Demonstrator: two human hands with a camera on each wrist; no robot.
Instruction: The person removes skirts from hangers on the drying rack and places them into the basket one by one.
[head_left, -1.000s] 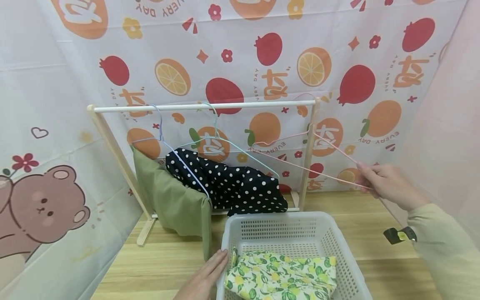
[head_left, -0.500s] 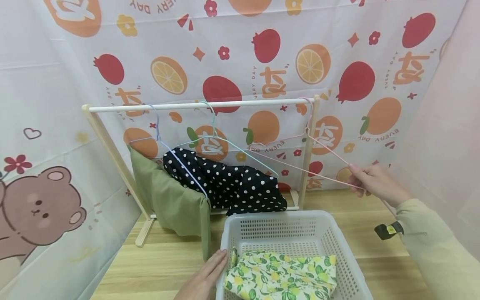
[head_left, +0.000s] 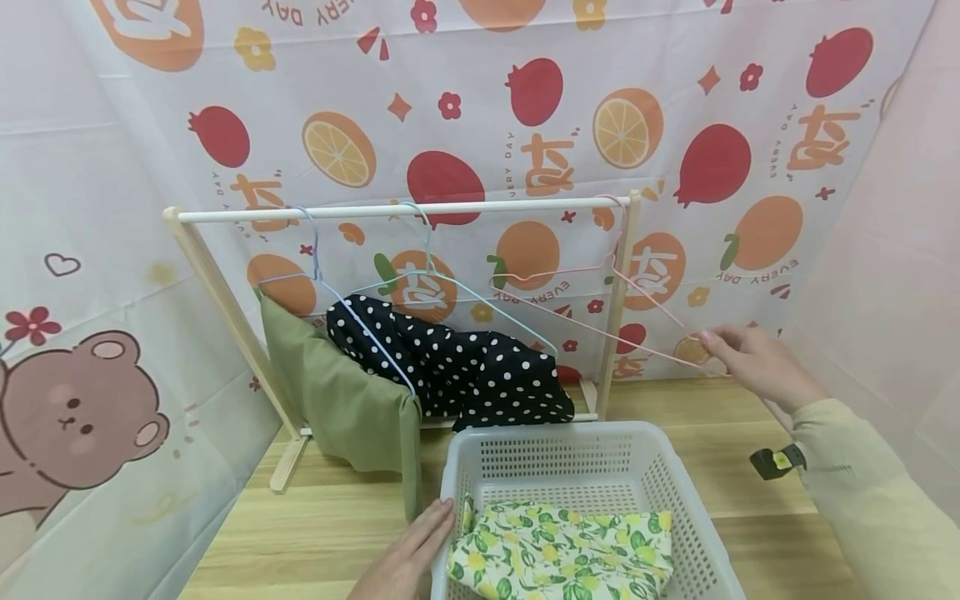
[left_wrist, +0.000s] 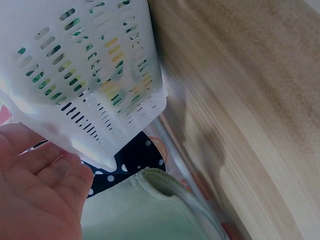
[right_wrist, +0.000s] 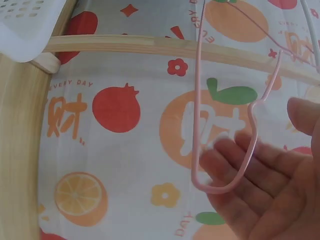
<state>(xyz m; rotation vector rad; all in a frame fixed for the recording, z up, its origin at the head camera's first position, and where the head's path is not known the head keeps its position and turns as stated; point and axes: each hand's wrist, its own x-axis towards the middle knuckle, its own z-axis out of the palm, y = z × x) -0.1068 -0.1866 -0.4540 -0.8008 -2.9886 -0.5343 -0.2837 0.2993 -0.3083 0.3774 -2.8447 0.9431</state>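
Note:
A pink wire hanger [right_wrist: 197, 110] hangs by its hook at the right end of the rack's white rail [head_left: 510, 207], one corner pointing toward me. Around that corner is my right hand [head_left: 768, 367], its thumb held away from the wire in the right wrist view and its fingers loosely bent beside it. My left hand [head_left: 408, 554] rests its fingers against the left side of a white perforated basket [head_left: 562, 431]. A folded lemon-print cloth [head_left: 562, 550] lies inside the basket. Part of the left hand is cut off by the head view's lower edge.
On the rack, an olive-green zipped piece [head_left: 337, 392] hangs with a blue hanger [head_left: 367, 335], left of a black polka-dot cloth [head_left: 517, 379] with a mint hanger [head_left: 495, 310]. The rack's wooden right post [head_left: 618, 325] stands beside the pink hanger. A fruit-print curtain [head_left: 465, 100] is behind.
The pink hanger's hook has come to hang on the rail. My right thumb and fingers have loosened from its near corner, and the hanger has shifted slightly. The left hand stays put.

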